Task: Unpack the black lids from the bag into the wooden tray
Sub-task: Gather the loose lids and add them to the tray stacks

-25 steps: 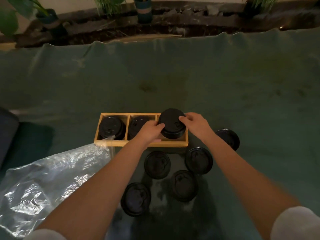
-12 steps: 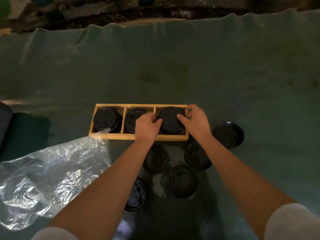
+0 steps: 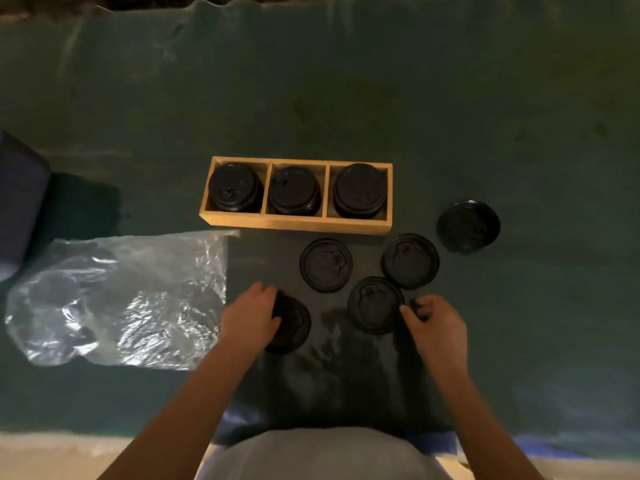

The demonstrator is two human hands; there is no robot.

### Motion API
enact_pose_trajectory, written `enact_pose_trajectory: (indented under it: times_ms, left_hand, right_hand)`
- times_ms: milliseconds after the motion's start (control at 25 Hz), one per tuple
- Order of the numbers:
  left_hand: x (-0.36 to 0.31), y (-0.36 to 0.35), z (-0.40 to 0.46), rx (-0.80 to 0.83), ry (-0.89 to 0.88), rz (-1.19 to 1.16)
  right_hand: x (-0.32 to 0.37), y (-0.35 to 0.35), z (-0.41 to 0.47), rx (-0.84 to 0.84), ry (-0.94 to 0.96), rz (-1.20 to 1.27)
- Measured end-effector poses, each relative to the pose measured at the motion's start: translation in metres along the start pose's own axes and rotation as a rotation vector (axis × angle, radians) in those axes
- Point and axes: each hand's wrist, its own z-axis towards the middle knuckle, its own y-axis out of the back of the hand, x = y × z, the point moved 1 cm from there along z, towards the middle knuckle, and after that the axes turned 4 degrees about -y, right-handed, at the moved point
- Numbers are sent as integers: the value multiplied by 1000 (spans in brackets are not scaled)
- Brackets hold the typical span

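The wooden tray (image 3: 298,225) lies on the green cloth, and each of its three compartments holds a stack of black lids (image 3: 360,190). Several loose black lids lie in front of it: one in the middle (image 3: 325,265), one to the right (image 3: 410,261), one far right (image 3: 467,226). My left hand (image 3: 249,317) covers the left edge of the nearest lid (image 3: 294,323), fingers curled over its rim. My right hand (image 3: 433,320) touches the right rim of another lid (image 3: 375,304) with thumb and curled fingers, holding nothing. The clear plastic bag (image 3: 121,299) lies crumpled at the left.
A dark blue cushion-like object (image 3: 20,195) sits at the left edge. The green cloth (image 3: 485,116) stretches far behind and to the right of the tray. Its front edge runs along the bottom, by my grey shirt.
Both hands let go of the lid stack in the tray's right compartment and drew back toward me, down to the loose lids. The view tilted downward.
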Motion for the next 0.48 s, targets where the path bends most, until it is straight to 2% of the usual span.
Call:
enact_pose_trajectory:
  times_ms: [80,160,240,360,480]
  left_hand:
    - [4,-8,-1,-46,44,-77]
    - [9,-14,-1,-113,101,-290]
    - [15,-17,0,-98,198,-600]
    - [10,-18,-10,-8,404,-1187]
    - [3,-15,-19,8,382,-1447]
  right_hand:
    - [3,-12,-2,24,-26,-12]
    - [11,-18,-1,15,-23,0]
    - [15,-18,-2,18,-22,11]
    - [18,-8,-9,30,-57,221]
    - [28,1,-22,90,-10,461]
